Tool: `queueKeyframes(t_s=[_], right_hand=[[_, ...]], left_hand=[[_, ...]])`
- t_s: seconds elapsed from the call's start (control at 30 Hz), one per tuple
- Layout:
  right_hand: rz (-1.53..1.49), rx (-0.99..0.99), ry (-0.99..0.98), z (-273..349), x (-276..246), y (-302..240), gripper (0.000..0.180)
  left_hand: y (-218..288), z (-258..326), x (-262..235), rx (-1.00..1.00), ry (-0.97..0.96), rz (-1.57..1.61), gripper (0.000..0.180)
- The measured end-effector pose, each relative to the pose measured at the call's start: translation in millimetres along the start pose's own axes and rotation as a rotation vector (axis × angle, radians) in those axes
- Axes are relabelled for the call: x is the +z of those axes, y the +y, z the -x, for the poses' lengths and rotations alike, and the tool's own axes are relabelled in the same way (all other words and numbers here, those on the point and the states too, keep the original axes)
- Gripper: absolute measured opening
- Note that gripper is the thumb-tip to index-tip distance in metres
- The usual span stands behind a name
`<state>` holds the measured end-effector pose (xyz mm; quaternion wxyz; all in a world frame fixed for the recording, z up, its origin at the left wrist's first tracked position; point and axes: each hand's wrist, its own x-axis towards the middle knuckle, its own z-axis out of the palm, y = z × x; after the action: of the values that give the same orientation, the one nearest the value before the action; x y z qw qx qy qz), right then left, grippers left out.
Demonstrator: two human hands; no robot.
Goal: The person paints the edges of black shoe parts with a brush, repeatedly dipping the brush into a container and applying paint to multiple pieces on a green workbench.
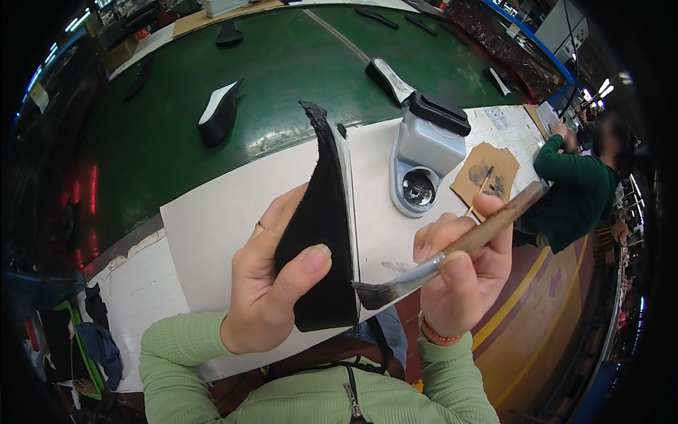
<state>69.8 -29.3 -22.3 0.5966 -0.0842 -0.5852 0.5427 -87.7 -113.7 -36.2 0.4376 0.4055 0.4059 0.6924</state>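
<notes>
A black shoe wedge (318, 233) stands on edge in the grip of my left hand (272, 279), its thin tapered tip pointing away and its thick end near me. A pale strip runs along its right edge. My right hand (462, 265) is closed around a paintbrush (487, 230) with a wooden handle and metal ferrule. The brush's dark bristles touch or nearly touch the wedge's right edge, low down. A thin wooden stick (482, 188) with a dark tip passes over the cardboard behind my right fingers; whether I hold it, I cannot tell.
A grey dispenser (427, 148) with a black lid and dark liquid in its round cup stands beyond my right hand, beside stained cardboard (513, 164). Several wedges, one here (219, 113), lie on the green conveyor belt (296, 63). At right, a person (575, 177) in green works.
</notes>
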Motion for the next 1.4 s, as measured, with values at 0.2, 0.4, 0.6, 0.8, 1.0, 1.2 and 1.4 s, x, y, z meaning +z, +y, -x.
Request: queueKeyframes(t_s=[0.2,0.4,0.6,0.8,1.0,1.2,1.4], right_hand=[[0.011,-0.066,0.155,-9.8,6.7,9.9,0.053],[0.034,-0.091,0.103,-10.1,12.6,11.5,0.053],[0.029,-0.088,0.078,-7.7,13.8,10.3,0.054],[0.057,-0.087,0.068,-5.0,13.7,8.5,0.056],[0.060,-0.081,0.045,-3.8,13.4,8.2,0.057],[0.048,-0.077,0.020,-2.0,12.4,8.0,0.058],[0.048,-0.070,0.009,0.3,11.1,7.3,0.059]], left_hand=[[2.6,2.3,1.0,0.025,0.013,-0.048,0.049],[2.8,2.9,0.5,0.060,0.033,-0.073,0.050],[2.0,4.7,-0.3,0.081,0.058,-0.127,0.050],[2.1,2.9,-0.9,0.129,0.075,-0.194,0.050],[3.9,3.5,-0.7,0.104,0.093,-0.168,0.051],[6.7,2.7,-0.5,0.067,0.115,-0.144,0.051],[8.7,0.1,-0.3,0.051,0.101,-0.118,0.050]])
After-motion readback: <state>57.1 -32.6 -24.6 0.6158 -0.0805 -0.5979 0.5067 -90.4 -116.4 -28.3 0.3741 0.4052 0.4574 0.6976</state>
